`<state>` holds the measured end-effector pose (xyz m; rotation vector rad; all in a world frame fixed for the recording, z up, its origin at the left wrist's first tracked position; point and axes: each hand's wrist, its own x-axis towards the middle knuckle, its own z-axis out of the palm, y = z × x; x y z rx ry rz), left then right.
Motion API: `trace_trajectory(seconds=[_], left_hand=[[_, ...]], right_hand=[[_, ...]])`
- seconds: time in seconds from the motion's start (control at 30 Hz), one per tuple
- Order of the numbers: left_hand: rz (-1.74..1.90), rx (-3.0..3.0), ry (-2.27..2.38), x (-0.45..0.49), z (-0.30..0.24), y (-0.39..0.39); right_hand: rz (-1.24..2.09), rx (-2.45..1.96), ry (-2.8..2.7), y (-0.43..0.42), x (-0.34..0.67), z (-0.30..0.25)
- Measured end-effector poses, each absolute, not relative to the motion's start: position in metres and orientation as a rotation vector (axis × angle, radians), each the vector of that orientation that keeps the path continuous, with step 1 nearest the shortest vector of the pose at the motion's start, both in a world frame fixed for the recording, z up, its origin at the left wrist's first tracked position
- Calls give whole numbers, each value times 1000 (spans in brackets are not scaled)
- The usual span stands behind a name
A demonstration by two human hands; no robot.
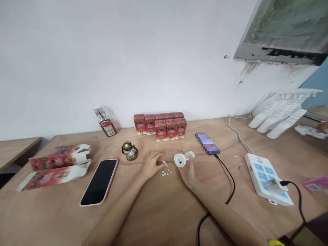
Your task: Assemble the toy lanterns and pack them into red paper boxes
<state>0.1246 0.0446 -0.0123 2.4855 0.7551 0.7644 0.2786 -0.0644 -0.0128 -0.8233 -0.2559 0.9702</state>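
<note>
- A small white round case (180,160), with what seems to be its open lid (190,155), is held over the wooden table (164,208) by the right hand (188,176), whose fingers are closed on its near side.
- The left hand (152,165) is kept apart from the right, beside small silvery discs (165,174); whether anything is pinched in it cannot be told.
- The case is judged to be thin plastic: light, stiff, rather smooth, best gripped by its outer rim.
- The lid's joint could be snapped if forced.
- The discs, probably slippery, are best lifted by their edges.
</note>
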Motion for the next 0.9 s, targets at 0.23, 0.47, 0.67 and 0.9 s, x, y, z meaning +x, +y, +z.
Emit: trace_trajectory(seconds=[0.23,0.47,0.67,0.9], left_hand=[[680,2451,817,137,-6,42],[876,2241,858,145,-13,51],[1098,1908,1000,108,-25,44],[1150,1728,1012,66,-27,24]], right_hand=[[955,-828,-229,-64,277,-11],[883,-913,-396,-62,276,-13],[826,-1139,-627,-20,254,11],[1135,-1057,-646,45,207,40]])
